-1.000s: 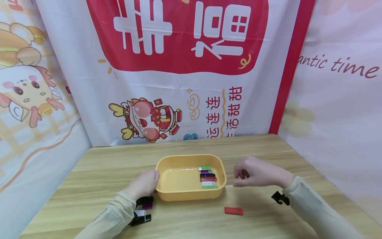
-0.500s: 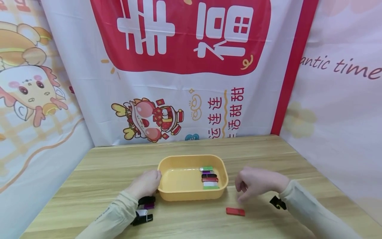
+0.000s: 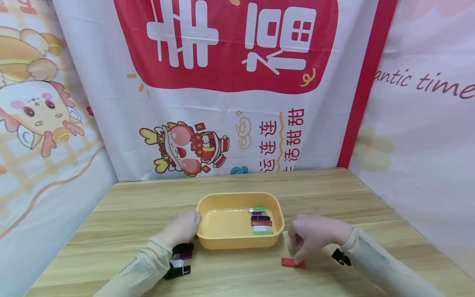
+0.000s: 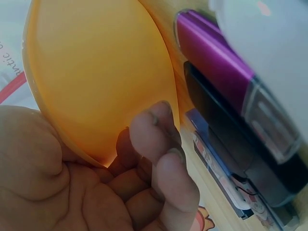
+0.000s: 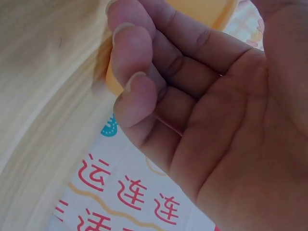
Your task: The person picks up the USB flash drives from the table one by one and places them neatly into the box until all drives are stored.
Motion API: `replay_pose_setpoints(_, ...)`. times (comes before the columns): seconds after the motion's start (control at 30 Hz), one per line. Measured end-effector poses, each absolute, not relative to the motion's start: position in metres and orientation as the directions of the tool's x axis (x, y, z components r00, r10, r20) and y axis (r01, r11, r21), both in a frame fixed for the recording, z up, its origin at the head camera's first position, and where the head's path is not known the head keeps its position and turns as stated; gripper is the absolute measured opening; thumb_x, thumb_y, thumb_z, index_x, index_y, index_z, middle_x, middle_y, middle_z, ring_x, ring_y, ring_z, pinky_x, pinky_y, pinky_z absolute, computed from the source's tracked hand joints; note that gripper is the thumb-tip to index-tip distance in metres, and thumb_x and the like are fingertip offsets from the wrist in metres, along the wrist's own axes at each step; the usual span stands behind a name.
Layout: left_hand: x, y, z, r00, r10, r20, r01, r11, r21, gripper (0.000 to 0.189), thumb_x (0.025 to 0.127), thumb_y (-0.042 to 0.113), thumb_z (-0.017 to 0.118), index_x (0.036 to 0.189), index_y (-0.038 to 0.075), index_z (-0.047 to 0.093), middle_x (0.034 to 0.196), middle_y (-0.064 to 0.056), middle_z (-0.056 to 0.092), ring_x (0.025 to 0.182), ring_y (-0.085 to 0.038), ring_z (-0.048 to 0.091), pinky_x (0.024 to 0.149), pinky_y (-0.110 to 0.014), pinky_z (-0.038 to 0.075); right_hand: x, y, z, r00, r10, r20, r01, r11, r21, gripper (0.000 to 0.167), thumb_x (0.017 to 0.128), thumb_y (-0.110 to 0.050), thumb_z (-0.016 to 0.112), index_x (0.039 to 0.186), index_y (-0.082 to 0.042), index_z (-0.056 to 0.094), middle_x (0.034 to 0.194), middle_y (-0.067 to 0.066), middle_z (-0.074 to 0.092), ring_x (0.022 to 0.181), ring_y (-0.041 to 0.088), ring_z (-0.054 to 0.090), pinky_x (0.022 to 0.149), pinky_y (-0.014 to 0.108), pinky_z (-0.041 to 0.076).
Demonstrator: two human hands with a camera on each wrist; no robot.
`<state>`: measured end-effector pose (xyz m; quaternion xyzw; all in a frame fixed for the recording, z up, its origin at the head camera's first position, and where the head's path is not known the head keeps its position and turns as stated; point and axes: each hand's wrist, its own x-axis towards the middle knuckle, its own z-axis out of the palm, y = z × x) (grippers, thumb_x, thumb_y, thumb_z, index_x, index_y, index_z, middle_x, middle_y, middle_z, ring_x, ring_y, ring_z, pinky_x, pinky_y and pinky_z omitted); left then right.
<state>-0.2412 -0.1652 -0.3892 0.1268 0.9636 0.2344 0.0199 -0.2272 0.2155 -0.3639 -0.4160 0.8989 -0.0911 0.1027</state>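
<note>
A yellow plastic bin stands on the table, with my left hand gripping its left wall. In the left wrist view, the curled fingers of that hand lie against the bin's outside. My right hand is to the right of the bin, one digit straight down on a red USB flash drive that lies on the table; its other fingers are curled. The red drive is out of the right wrist view. Along the bin's right end lies a row of drives, among them a red one and a green one.
Left of the bin, near my left forearm, lie more drives: a black one, a white one and a purple one. A black strap piece shows by my right sleeve. Printed cloths hang behind and at both sides.
My right hand has come down and toward me from beside the bin, and one digit now touches the red flash drive. The left hand stays on the bin.
</note>
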Motion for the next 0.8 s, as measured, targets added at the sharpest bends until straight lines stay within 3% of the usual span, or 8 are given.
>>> replay_pose_setpoints(0.3, -0.2418, -0.1649, -0.3884, -0.967, 0.256, 0.009, 0.229, 0.850, 0.475, 0.042, 0.106, 0.020, 0.029, 0.074, 0.009, 0.054, 0.052, -0.001, 0.056, 0.042, -0.013, 0.054, 0.047, -0.029, 0.045, -0.2262, 0.2097, -0.3715, -0.587, -0.802, -0.114, -0.760, 0.594, -0.263, 0.030, 0.067, -0.039, 0.089, 0.066, -0.022, 0.064, 0.058, -0.021, 0.051, 0.052, -0.003, 0.045, 0.048, 0.018, 0.040)
replay_pose_setpoints(0.57, -0.2418, -0.1643, -0.3879, -0.965, 0.263, 0.001, 0.232, 0.848, 0.476, 0.040, 0.106, 0.018, 0.031, 0.076, 0.009, 0.054, 0.054, -0.001, 0.056, 0.044, -0.013, 0.055, 0.047, -0.028, 0.045, -0.2244, 0.2089, -0.3738, -0.602, -0.782, -0.159, -0.741, 0.622, -0.252, 0.025, 0.066, -0.035, 0.089, 0.067, -0.025, 0.066, 0.061, -0.020, 0.053, 0.058, -0.001, 0.050, 0.053, 0.020, 0.043)
replay_pose_setpoints(0.8, -0.2401, -0.1640, -0.3863, -0.964, 0.267, -0.004, 0.234, 0.849, 0.474, 0.038, 0.105, 0.017, 0.031, 0.076, 0.008, 0.054, 0.055, -0.001, 0.055, 0.044, -0.013, 0.054, 0.047, -0.028, 0.045, -0.2218, 0.2065, -0.3738, -0.576, -0.796, -0.184, -0.745, 0.604, -0.282, 0.019, 0.067, -0.026, 0.087, 0.068, -0.024, 0.068, 0.061, -0.022, 0.054, 0.058, -0.002, 0.050, 0.053, 0.018, 0.043)
